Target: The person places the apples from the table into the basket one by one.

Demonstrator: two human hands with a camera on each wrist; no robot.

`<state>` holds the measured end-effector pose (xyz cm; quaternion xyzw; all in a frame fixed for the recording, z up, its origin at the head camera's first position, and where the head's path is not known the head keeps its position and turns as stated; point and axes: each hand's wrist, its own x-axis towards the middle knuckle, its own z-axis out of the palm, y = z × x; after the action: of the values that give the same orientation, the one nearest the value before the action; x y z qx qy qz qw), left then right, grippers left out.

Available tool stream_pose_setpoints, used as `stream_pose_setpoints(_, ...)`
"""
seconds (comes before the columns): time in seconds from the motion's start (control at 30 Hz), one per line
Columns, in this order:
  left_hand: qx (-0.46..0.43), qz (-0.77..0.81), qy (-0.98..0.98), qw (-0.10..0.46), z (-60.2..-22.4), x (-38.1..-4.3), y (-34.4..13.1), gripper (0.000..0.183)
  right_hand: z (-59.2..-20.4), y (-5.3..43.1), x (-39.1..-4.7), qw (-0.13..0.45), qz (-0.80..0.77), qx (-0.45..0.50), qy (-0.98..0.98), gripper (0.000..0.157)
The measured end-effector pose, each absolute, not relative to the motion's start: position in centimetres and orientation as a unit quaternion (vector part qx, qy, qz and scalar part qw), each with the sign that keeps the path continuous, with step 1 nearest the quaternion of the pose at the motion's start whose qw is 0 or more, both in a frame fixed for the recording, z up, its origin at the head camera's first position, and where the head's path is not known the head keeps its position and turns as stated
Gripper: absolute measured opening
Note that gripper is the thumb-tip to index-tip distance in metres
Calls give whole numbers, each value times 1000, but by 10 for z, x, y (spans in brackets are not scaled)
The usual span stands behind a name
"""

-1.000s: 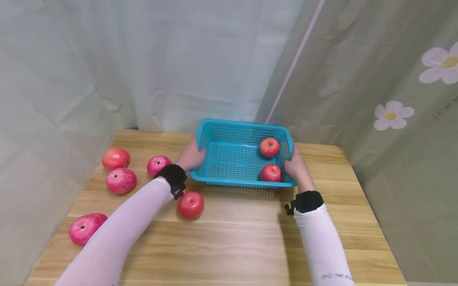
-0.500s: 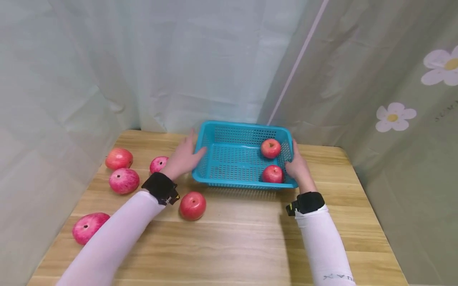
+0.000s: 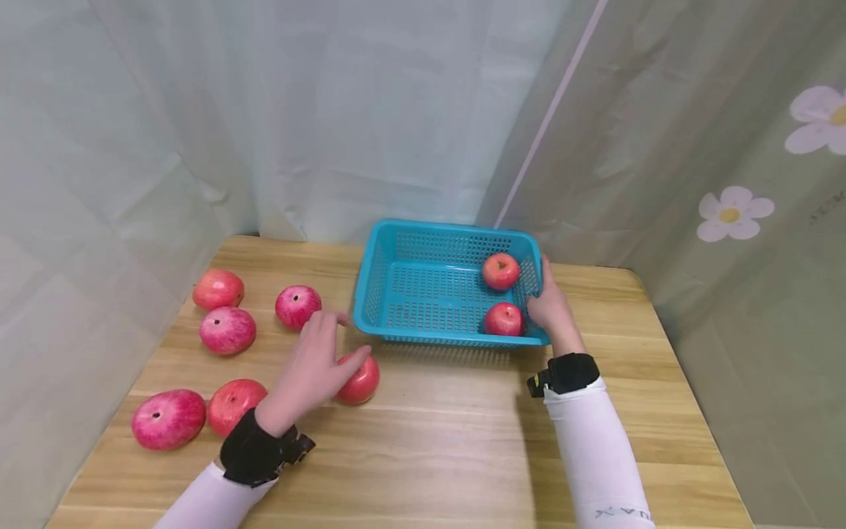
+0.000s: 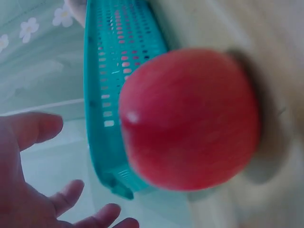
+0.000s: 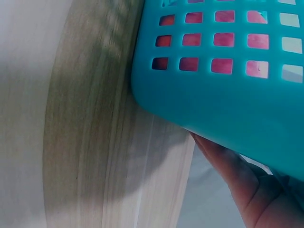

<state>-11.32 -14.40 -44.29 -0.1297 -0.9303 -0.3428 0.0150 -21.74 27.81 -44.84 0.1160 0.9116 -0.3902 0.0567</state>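
A blue perforated plastic basket [image 3: 436, 294] stands at the back of the table with two red apples inside, a rear apple [image 3: 500, 272] and a front apple [image 3: 505, 320]. My right hand [image 3: 554, 312] grips the basket's right end, thumb over the rim; in the right wrist view some fingers [image 5: 228, 171] show against its wall. My left hand [image 3: 311, 371] hovers with spread fingers at the left of a red apple [image 3: 363, 383] on the table. In the left wrist view that apple [image 4: 190, 118] looks apart from the fingers [image 4: 66, 197].
To the left lie several more fruits: a pink streaked one [image 3: 297, 306], a red one [image 3: 219, 289], another pink one [image 3: 228, 330], a large pink one [image 3: 168, 419] and a red one [image 3: 234, 405] beside my left wrist. Curtains [image 3: 396, 132] hang behind the wooden table [image 3: 463, 455].
My left hand has let go of the basket's left end and moved down and left to the nearby red apple. The right hand has stayed on the basket.
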Motion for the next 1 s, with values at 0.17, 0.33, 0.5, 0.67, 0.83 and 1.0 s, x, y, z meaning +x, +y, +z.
stream_pose_setpoints(0.17, -144, -325, -934, -10, -462, -103, -146, 63, -448, 279, -220, 48, -382, 109, 916, 91)
stream_pose_setpoints(0.33, -152, -325, -932, -44, -476, -100, -145, 76, -447, 278, -222, 42, -379, 105, 918, 92)
stream_pose_setpoints(0.5, -162, -304, -937, -59, -484, -103, -140, 80, -448, 273, -222, 48, -385, 106, 916, 91)
stream_pose_setpoints(0.67, -178, -275, -943, -62, -486, -106, -134, 79, -449, 273, -220, 50, -387, 110, 914, 90)
stream_pose_setpoints(0.83, -187, -268, -943, -53, -492, -109, -130, 73, -449, 275, -219, 52, -392, 113, 911, 89)
stream_pose_setpoints(1.0, -187, -271, -943, -52, -496, -112, -127, 72, -449, 277, -219, 51, -388, 119, 912, 90)
